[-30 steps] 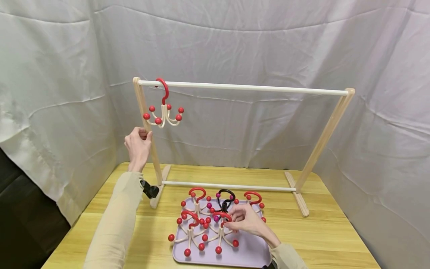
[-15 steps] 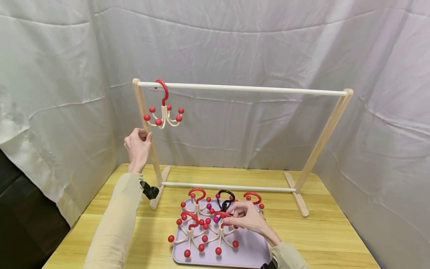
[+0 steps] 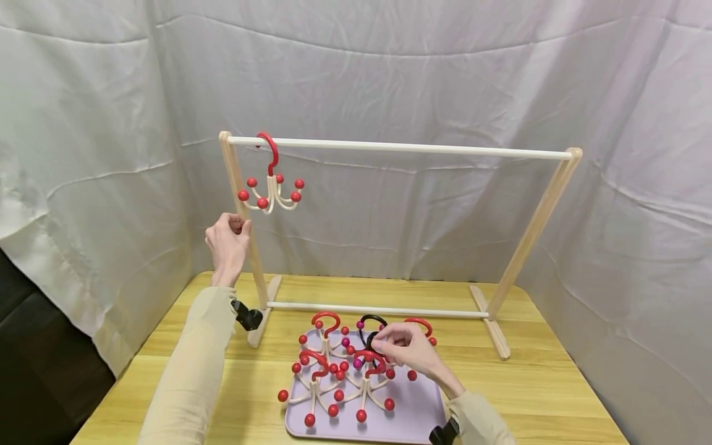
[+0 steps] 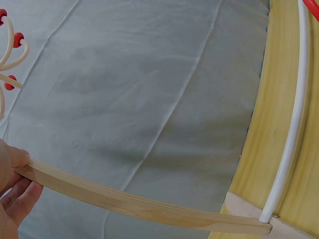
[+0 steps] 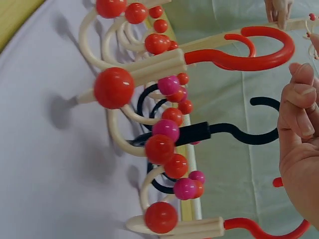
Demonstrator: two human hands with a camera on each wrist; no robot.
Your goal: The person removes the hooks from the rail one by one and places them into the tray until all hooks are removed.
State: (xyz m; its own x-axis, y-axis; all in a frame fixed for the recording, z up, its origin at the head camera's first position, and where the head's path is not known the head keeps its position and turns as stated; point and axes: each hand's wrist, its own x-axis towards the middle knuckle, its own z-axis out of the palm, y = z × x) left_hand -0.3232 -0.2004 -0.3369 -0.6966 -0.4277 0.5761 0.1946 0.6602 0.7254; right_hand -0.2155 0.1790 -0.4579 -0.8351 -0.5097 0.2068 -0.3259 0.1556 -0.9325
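Observation:
My left hand [image 3: 228, 247] holds the wooden left upright [image 3: 256, 266] of a hanging rack, pinching it between thumb and fingers. A cream claw hanger with a red hook and red ball tips [image 3: 271, 188] hangs from the rack's white top rod [image 3: 417, 148], near its left end. My right hand [image 3: 408, 351] hovers by a black claw hanger [image 5: 194, 133] with magenta balls, at the back of a lilac tray [image 3: 411, 414]. Its fingers bend loosely in the right wrist view and hide part of the black hook; no grip shows. A red-hooked hanger [image 3: 365, 386] stands just in front.
More red-hooked hangers stand on the tray: one at front left [image 3: 315, 388], one at back left [image 3: 328, 314], one at back right [image 3: 419, 321], partly covered by the right hand. Behind the tray runs the rack's lower white rod [image 3: 378, 309]. A grey curtain [image 3: 356, 80] surrounds the wooden table.
My right hand has moved from the front red hook back to the black hanger, leaving the red-hooked one on the tray. The left hand stays on the upright.

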